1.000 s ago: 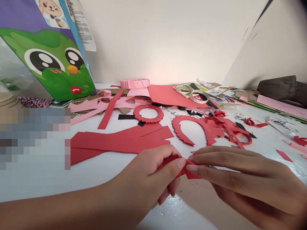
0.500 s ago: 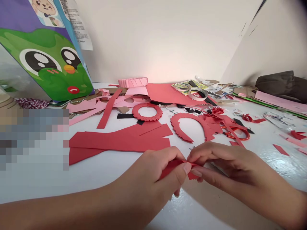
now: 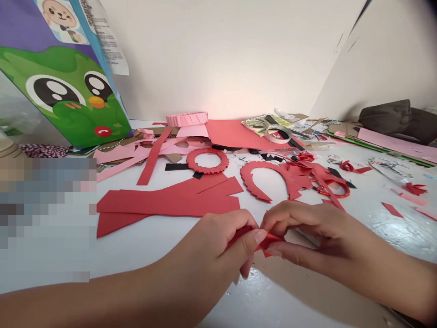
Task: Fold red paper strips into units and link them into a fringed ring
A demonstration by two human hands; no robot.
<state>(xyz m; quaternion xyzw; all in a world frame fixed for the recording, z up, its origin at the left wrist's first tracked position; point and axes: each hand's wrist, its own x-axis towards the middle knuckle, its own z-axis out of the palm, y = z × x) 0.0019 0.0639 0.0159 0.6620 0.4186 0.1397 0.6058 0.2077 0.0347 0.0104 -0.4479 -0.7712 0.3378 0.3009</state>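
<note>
Left hand (image 3: 227, 246) and right hand (image 3: 317, 234) were bare, as were left forearm (image 3: 126, 294) and right wrist (image 3: 378, 264) as far as visible; fingers (image 3: 282, 211) slender, left thumbnail (image 3: 261, 235) rounded.

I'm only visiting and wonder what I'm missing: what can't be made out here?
All in the head view:
- Folded red paper: largely hidden by the left grip and right grip, so its full shape can't be told.
- Left side: a pixelated patch masks whatever lies there.
- Green-and-purple package: cut off by the top and left edges.
- White printed sheet: its text is too small to read.
</note>
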